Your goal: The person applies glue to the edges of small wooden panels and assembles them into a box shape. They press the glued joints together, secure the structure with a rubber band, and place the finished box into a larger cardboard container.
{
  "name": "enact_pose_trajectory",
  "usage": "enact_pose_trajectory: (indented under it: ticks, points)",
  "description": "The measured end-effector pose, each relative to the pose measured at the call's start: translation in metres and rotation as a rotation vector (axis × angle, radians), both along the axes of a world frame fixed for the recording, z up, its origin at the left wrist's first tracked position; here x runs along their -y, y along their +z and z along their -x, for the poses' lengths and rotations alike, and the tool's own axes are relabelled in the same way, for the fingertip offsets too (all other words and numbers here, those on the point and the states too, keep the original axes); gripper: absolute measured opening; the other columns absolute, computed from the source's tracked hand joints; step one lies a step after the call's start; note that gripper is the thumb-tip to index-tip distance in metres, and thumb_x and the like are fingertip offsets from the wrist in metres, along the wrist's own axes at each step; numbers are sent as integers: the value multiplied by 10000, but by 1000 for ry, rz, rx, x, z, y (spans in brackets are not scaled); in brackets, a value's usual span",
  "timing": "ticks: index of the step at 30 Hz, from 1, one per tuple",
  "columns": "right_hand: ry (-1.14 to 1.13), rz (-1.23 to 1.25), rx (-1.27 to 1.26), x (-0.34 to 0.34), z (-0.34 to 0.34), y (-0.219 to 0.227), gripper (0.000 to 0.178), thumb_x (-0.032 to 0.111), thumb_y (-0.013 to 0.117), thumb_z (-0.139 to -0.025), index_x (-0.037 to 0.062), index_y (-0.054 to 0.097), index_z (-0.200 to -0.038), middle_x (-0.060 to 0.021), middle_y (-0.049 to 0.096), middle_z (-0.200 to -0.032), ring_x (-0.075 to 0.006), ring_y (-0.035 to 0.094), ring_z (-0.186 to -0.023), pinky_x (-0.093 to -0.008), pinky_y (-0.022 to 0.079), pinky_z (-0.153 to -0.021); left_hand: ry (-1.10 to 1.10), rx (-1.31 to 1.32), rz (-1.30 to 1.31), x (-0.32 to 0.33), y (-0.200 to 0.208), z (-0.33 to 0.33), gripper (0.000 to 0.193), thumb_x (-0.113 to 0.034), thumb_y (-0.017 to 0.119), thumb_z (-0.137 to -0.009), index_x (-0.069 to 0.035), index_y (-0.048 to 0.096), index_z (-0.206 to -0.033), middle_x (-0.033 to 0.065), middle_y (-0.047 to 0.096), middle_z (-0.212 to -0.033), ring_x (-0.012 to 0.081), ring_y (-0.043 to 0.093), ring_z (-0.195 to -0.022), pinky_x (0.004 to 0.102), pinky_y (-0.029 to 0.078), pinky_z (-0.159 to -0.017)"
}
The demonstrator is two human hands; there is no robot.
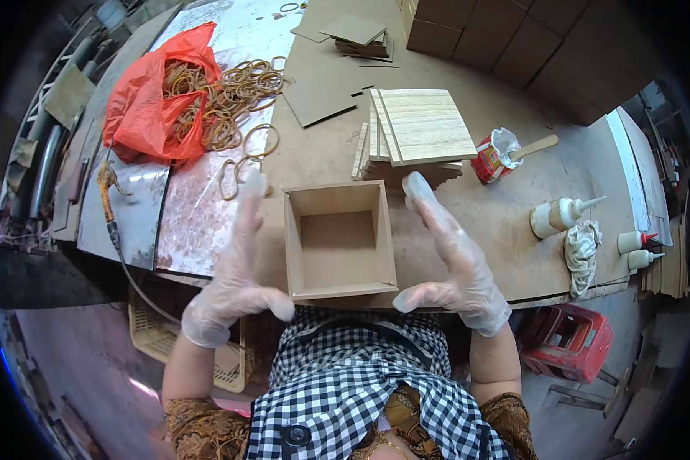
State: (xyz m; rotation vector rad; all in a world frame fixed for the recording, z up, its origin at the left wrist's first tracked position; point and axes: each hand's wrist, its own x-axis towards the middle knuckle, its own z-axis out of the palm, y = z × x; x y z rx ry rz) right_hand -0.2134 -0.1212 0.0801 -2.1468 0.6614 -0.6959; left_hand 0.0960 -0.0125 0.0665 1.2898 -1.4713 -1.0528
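Observation:
An open-topped square box of brown board point(339, 285) stands at the table's front edge, straight before me. On its left side is my left hand point(241, 264), gloved in thin clear plastic, with thumb and fingers spread apart. My right hand point(456, 264), gloved alike, is spread on the box's right side. Both hands look empty and a small gap shows between each and the box walls. Just behind the box lies a stack of pale wooden panels point(424, 126), with thinner brown boards under it.
Rubber bands point(241, 92) spill from a red plastic bag point(134, 115) at left. To the right stand a red can point(489, 162) with a wooden stick, a white glue bottle point(550, 218), a rag point(583, 257) and small bottles point(632, 242). Stacked boxes point(506, 38) rise behind; a red stool point(571, 345) sits below.

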Motion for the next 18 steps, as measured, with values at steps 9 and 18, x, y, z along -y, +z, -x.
enact_pose_trajectory:
  ticks: [9,18]
  points:
    - [97,-241,-72,14,-19,-23,1517,666,842,-399,-59,143,-1533,-223,231,-1589,-340,168,-1498,-429,151,-1215,-178,-157,-22,15,-6,27,1621,-298,997,-468,-126,-207,-1540,173,51,-1621,332,173,-1482,465,191,-1195]
    - [138,-335,23,20,-25,-37,1536,558,952,-370,-57,164,-1536,-206,206,-1601,-323,170,-1498,-447,136,-1209,-172,-91,260,16,-44,27,1540,-236,983,-552,-173,-190,-1548,163,63,-1616,311,217,-1470,478,244,-1179]
